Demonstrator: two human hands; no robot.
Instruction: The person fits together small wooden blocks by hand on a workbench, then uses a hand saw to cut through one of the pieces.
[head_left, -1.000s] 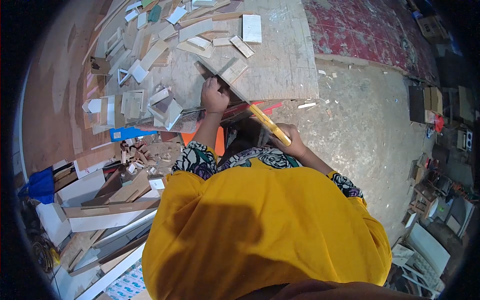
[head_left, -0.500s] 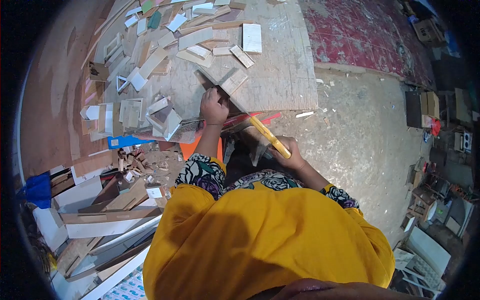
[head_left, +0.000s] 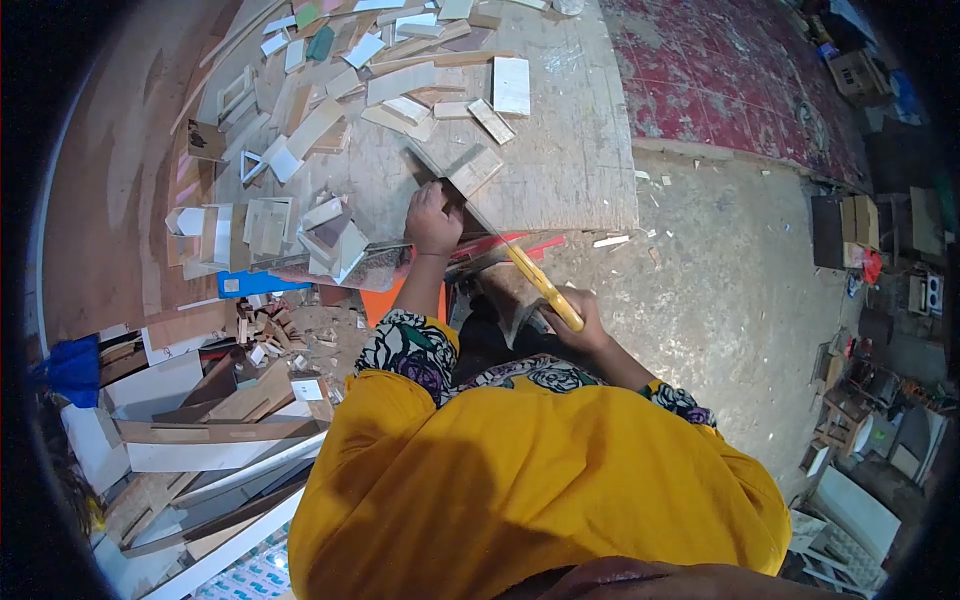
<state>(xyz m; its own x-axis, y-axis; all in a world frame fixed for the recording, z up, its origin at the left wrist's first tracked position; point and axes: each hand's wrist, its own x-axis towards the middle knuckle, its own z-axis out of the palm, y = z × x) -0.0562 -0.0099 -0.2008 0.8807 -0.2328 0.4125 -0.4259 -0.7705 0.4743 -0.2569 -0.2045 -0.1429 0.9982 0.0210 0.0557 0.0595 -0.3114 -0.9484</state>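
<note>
My right hand (head_left: pixel 580 322) is wrapped round the yellow handle (head_left: pixel 540 280) of a handsaw, low in front of my body. The saw's thin blade (head_left: pixel 488 220) runs diagonally up and left over the near edge of the plywood worktable (head_left: pixel 570 150). It lies against a small pale wooden block (head_left: pixel 474 168), which shows on the blade's right side. Just left of the blade, my left hand (head_left: pixel 434 220) is closed and pressed down at the block on the tabletop. Its fingertips are partly hidden, as is the block's part beneath them.
Several wood offcuts (head_left: pixel 400 85) are strewn over the table's far left. More small pieces (head_left: pixel 330 235) sit near its front edge. Boards and scraps (head_left: pixel 220 430) are piled on the floor at left. Concrete floor (head_left: pixel 720 260) lies at right, with boxes (head_left: pixel 858 215) beyond.
The saw and my right hand have drawn back slightly toward my body. My left hand stays at the block. The whole view has shifted a little.
</note>
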